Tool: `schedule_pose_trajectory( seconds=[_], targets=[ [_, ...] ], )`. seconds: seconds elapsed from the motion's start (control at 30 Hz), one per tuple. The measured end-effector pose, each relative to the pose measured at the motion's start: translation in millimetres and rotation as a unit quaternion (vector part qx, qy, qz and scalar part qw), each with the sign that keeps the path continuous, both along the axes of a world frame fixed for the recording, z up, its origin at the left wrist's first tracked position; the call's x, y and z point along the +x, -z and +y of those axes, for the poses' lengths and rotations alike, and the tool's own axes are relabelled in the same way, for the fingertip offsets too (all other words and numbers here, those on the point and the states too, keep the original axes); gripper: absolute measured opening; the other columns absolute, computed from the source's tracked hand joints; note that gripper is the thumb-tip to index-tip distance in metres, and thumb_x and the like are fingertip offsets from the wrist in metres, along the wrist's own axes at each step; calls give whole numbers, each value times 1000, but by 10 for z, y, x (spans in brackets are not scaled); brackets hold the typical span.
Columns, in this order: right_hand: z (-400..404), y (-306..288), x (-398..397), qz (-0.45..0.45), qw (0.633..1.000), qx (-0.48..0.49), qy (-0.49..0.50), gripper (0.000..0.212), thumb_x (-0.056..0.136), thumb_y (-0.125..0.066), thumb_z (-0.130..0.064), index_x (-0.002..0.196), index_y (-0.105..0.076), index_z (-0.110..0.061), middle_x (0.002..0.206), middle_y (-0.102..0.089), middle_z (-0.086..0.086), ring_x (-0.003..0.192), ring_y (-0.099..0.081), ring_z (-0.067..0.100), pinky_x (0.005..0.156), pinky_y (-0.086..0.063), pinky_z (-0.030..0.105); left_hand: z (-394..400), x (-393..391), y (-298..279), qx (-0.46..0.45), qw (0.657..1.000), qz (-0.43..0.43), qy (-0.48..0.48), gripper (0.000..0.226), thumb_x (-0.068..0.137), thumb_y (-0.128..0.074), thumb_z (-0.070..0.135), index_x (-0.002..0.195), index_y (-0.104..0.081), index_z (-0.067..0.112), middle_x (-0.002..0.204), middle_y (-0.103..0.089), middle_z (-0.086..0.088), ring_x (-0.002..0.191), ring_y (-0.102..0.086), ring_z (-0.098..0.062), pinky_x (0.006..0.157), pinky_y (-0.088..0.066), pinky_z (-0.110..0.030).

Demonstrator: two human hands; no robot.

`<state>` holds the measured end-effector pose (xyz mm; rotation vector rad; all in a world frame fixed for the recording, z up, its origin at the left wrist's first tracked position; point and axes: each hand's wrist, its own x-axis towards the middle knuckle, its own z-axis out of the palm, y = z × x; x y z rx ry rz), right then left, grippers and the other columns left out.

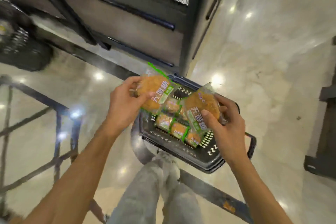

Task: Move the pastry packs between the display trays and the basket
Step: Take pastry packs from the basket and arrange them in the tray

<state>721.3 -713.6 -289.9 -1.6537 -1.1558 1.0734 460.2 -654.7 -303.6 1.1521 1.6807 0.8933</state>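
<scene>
Head view: one pastry pack (153, 94) is gripped by the left hand (123, 103), another (201, 111) by the right hand (225, 123), above the basket (214, 162); several packs (179, 130) remain inside; direction of transfer cannot be determined.

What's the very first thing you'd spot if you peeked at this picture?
Two golden pastry packs held up in the middle: the left hand grips the left pastry pack, the right hand grips the right pastry pack. Right under them sits a black basket on the shiny floor, with more green-edged packs inside.
</scene>
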Motion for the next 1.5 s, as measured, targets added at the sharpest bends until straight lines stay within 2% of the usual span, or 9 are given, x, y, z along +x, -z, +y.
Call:
schedule_pose_trajectory(
  seconds=[0.13,0.33,0.53,0.67,0.83,1.07,1.2,1.27,1.5],
  targets=[
    [-138,-1004,-622,77,996,47,-23,42,85,-79,-11,116,-65,-36,100,-73,-8,88,-67,2,77,-58,29,-409,-612,-1179,76,994,-24,-81,41,73,-88,19,107,-70,34,99,-73,4,84,-66,-8,77,-56,-26],
    [-31,-2070,-1557,106,981,122,-107,42,85,-79,-11,119,-68,-32,101,-73,-9,93,-71,13,87,-60,41,-913,-1568,-2368,177,972,-39,-152,37,80,-82,9,109,-71,30,104,-75,1,97,-69,-15,85,-55,-29],
    [386,-2583,-2522,119,971,154,-137,43,85,-79,-8,124,-66,-20,100,-73,0,90,-72,14,81,-61,34,-686,-2523,-2656,225,952,-92,-188,38,77,-82,24,114,-72,29,109,-75,3,104,-70,-16,90,-57,-39],
    [815,-2789,-3255,97,972,174,-125,41,85,-78,-6,122,-67,-21,96,-71,2,82,-69,5,72,-56,21,-228,-3160,-2729,234,949,-128,-169,36,83,-79,15,110,-71,36,114,-74,7,111,-68,-13,97,-55,-46],
    [1212,-2930,-3848,76,976,190,-78,43,85,-80,-13,123,-67,-31,101,-72,2,92,-70,18,81,-61,36,429,-3735,-2885,214,965,-106,-107,39,84,-79,15,120,-69,26,114,-73,5,107,-69,-11,94,-57,-47],
    [1737,-3069,-3518,17,979,198,41,45,83,-82,-15,121,-68,-34,105,-74,0,98,-71,23,86,-59,52,1747,-3365,-3091,230,969,-80,52,39,82,-82,18,116,-68,31,106,-73,13,102,-68,-6,95,-55,-33],
    [2241,-3125,-3031,-9,969,221,105,43,81,-82,-10,115,-69,-33,98,-75,-3,94,-72,20,82,-60,34,2574,-2853,-3181,265,951,-52,150,41,81,-84,18,110,-66,41,100,-70,28,97,-64,7,88,-47,-12],
    [2626,-3132,-2748,-15,964,234,124,42,80,-82,-9,112,-69,-33,98,-76,-5,93,-72,15,79,-57,26,3013,-2582,-3196,281,941,-5,189,39,81,-84,22,114,-68,34,106,-71,22,99,-64,7,87,-44,-7],
    [4191,-3209,-1781,-158,964,186,104,38,81,-84,-22,112,-66,-35,95,-70,-15,82,-67,-3,71,-53,15,4636,-1719,-3299,300,901,122,290,41,86,-79,30,124,-66,27,115,-71,11,103,-66,-12,90,-55,-37]
  ],
)
